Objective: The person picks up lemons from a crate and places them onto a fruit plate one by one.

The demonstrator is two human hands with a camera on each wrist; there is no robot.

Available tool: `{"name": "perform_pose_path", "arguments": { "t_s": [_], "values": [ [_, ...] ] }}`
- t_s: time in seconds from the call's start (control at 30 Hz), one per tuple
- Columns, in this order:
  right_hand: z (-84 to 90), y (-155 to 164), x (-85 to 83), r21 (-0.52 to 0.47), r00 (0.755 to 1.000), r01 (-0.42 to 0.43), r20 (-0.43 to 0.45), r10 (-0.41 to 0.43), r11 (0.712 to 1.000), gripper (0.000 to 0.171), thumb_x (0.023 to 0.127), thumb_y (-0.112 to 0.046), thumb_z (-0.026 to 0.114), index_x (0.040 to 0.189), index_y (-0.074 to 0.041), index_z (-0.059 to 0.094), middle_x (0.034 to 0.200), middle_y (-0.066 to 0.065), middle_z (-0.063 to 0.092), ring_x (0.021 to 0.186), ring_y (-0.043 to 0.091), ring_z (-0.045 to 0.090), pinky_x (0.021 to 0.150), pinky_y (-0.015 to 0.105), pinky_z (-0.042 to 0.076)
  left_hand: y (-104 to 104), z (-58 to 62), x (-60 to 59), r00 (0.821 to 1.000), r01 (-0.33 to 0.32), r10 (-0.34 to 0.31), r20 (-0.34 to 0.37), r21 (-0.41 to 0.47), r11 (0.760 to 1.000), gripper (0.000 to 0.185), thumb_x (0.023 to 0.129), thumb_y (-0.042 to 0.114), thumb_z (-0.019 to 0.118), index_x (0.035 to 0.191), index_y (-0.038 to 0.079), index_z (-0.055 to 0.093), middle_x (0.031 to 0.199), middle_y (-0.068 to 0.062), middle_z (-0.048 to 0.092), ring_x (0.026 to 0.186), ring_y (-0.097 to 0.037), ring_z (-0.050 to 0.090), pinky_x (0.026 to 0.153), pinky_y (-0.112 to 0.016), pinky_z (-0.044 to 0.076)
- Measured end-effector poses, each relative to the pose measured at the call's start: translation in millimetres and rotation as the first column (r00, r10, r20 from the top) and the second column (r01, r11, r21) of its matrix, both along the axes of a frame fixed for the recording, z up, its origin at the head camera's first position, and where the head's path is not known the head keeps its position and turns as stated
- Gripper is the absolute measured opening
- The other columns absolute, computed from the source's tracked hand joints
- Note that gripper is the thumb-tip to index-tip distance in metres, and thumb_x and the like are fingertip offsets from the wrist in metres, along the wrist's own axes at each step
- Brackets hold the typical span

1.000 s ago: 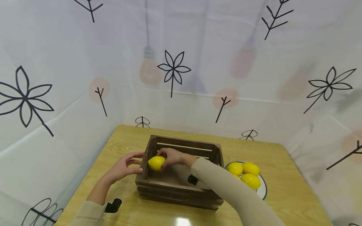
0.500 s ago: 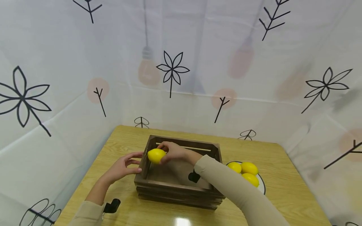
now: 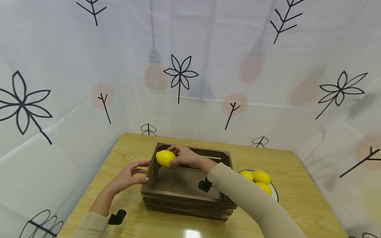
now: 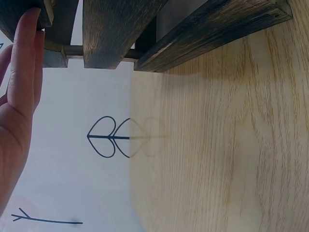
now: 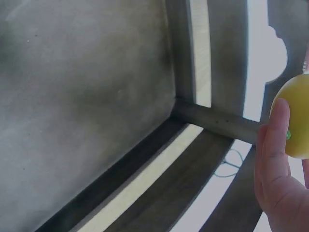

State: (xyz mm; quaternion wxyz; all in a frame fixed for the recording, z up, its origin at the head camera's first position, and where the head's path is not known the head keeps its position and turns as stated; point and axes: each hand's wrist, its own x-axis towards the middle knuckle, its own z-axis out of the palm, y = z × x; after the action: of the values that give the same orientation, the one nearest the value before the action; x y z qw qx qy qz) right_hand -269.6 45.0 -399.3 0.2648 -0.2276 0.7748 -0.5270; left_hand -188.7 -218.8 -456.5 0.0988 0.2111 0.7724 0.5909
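- Head view: my right hand grips a yellow lemon with its fingers curled round it, up at the far-left corner of the dark wooden crate, level with the rim rather than down on the floor of it. My left hand lies against the crate's left end, fingers straight and relaxed, closed on nothing. Well off to the right of my right forearm, more lemons sit on a white plate on the wooden counter.
- I judge the step in hand to be carrying this lemon at the crate's corner. The next move calls for a steady grip and a clear path past the end slat, with my left hand bracing the crate so it does not slide.
- Left wrist view: my fingers run straight up along the crate's slats, the fingertip touching the wood. The palm holds nothing, and the counter's grain spreads beside it.
- Right wrist view: a finger is wrapped against the lemon, which hangs above the crate's grey floor and near its end slats. The rest of that hand is out of the picture.
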Motion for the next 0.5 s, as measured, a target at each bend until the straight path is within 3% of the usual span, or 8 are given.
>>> {"name": "perform_pose_path", "arguments": {
  "t_s": [0.27, 0.5],
  "values": [
    [8.0, 7.1, 3.6, -0.07, 0.998, 0.051, 0.041, -0.048, 0.996, 0.06, 0.074, 0.002, 0.075, 0.126, -0.001, 0.046, 0.111, 0.018, 0.051, 0.083, 0.025, 0.062, 0.08, 0.048, 0.05, 0.3, -1.7, 0.0, 1.0, 0.004, -0.004, 0.003, 0.005, 1.0, 0.062, 0.085, 0.014, 0.07, 0.139, 0.005, 0.041, 0.138, -0.021, 0.038, 0.113, -0.038, 0.048, 0.078, -0.034, 0.052],
    [17.4, 14.6, 8.8, -0.102, 0.995, 0.091, 0.055, -0.086, 0.991, 0.062, 0.075, 0.001, 0.074, 0.13, -0.001, 0.044, 0.113, 0.019, 0.05, 0.085, 0.025, 0.062, 0.075, 0.039, 0.053, -0.9, -3.1, 0.0, 1.0, 0.011, -0.011, -0.024, 0.004, 1.0, 0.062, 0.085, 0.012, 0.069, 0.139, 0.003, 0.041, 0.137, -0.022, 0.038, 0.112, -0.03, 0.051, 0.078, -0.034, 0.052]
  ]
}}
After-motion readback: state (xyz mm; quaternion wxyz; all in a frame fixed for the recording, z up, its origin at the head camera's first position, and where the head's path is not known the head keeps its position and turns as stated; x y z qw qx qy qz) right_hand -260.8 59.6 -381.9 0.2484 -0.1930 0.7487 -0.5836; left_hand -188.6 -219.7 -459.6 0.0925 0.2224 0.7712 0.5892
